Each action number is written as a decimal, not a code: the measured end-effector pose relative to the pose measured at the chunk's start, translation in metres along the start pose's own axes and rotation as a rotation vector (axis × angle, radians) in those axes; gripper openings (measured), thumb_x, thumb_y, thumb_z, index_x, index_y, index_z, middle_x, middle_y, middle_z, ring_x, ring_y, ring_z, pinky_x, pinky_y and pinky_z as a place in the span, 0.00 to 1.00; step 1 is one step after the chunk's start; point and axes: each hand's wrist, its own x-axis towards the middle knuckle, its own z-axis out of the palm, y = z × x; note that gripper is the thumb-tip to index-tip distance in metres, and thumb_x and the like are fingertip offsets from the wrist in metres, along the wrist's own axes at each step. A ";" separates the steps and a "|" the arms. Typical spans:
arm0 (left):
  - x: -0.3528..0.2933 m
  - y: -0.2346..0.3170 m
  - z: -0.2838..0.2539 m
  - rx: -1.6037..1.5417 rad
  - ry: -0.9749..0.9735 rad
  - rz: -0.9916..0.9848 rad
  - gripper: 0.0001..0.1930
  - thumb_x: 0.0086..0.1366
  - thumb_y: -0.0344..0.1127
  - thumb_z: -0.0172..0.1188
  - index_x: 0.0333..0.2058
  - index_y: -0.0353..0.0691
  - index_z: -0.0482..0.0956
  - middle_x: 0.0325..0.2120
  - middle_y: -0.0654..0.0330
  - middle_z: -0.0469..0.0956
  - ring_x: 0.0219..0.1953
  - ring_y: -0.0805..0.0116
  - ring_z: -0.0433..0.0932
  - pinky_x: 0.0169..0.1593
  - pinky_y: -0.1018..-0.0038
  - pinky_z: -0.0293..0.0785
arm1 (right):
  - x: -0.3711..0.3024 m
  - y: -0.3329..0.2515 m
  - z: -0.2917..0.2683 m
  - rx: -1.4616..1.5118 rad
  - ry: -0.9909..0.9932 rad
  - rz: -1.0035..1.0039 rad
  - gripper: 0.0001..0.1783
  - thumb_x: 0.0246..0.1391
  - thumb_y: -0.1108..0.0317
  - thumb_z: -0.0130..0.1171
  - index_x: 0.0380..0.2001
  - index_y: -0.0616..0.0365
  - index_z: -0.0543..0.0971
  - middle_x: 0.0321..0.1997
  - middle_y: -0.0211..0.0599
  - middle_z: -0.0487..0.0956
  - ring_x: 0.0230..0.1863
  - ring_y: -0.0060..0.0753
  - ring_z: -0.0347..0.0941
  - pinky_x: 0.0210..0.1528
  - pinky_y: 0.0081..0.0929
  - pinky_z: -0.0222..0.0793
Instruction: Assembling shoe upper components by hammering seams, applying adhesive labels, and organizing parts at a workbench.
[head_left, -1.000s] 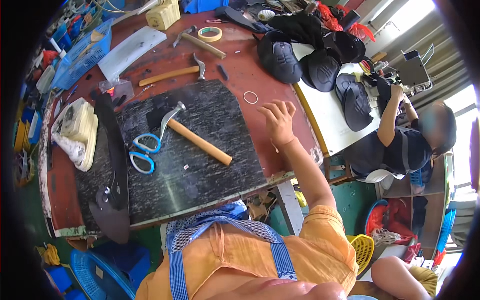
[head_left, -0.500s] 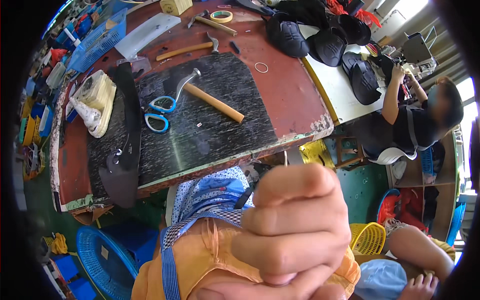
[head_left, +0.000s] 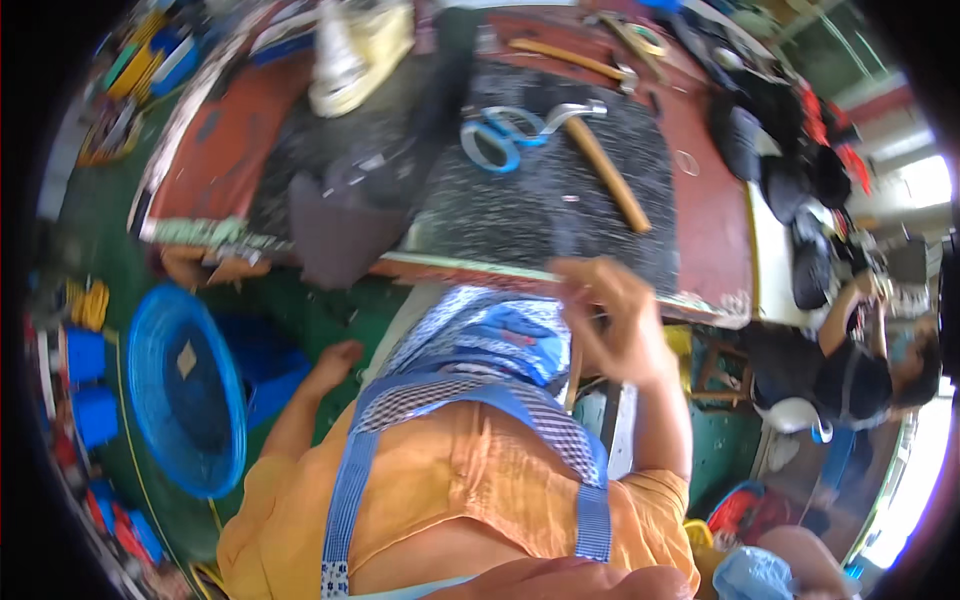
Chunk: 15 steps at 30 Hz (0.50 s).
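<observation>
Hands sit low and blurred: the right hand (head_left: pixel 607 318) hovers at the near edge of the dark mat (head_left: pixel 560 205), fingers curled narrow, and whether it pinches anything I cannot tell. The left hand (head_left: pixel 335 362) hangs down beside the blue basket (head_left: pixel 185 385), its grip unclear. Blue-handled scissors (head_left: pixel 497 137) and a wooden-handled hammer (head_left: pixel 608 170) lie on the mat.

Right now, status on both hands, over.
Left hand hangs open beside blue basket, holding nothing. Right hand raised at the table edge, fingers curled, blurred. Hammer and scissors lie untouched.
</observation>
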 end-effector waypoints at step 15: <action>-0.025 0.237 -0.297 0.301 0.189 0.711 0.16 0.62 0.28 0.63 0.50 0.39 0.79 0.37 0.60 0.79 0.42 0.69 0.79 0.48 0.72 0.75 | 0.182 0.150 0.160 -0.940 0.195 0.163 0.24 0.59 0.61 0.60 0.56 0.56 0.74 0.50 0.47 0.75 0.51 0.53 0.70 0.56 0.45 0.67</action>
